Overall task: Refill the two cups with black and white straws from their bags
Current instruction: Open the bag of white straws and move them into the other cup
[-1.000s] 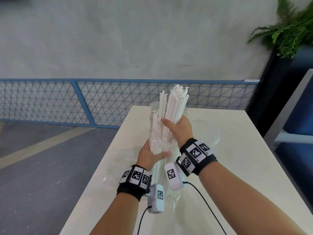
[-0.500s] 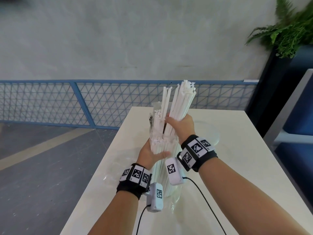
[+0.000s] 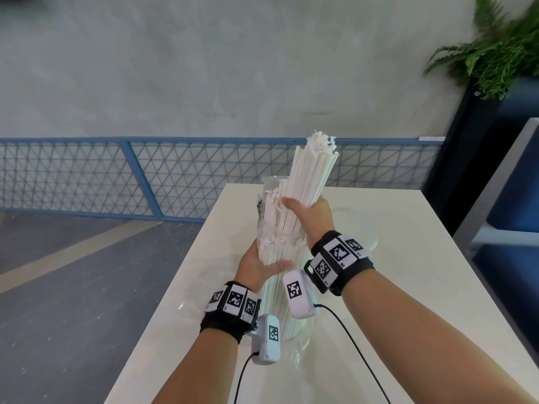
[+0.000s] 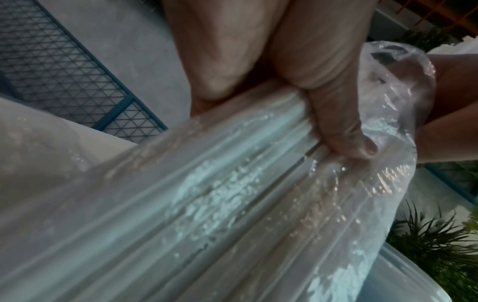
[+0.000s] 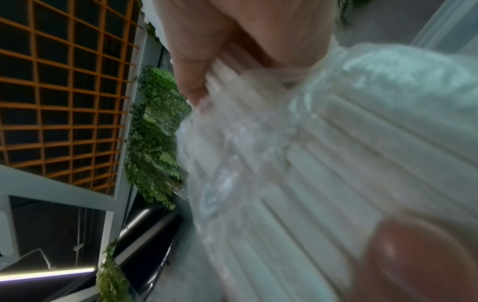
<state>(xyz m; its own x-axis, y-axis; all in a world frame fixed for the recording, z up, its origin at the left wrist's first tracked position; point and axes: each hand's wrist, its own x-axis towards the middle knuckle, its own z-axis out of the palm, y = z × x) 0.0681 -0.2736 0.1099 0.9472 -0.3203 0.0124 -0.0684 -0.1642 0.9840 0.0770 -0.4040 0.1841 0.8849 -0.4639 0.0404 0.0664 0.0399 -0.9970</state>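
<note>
R hand grip mid white straws; L hand grips bag.

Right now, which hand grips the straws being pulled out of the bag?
The right hand, around the raised white straws. The left hand grips the clear bag lower down.

Both hands crowd the upright bag of white straws at mid-worktop — left hand low, right hand higher. Bare surface lies to the right and near edge; only the wrist cables trail there — a blue railing stands beyond.
</note>
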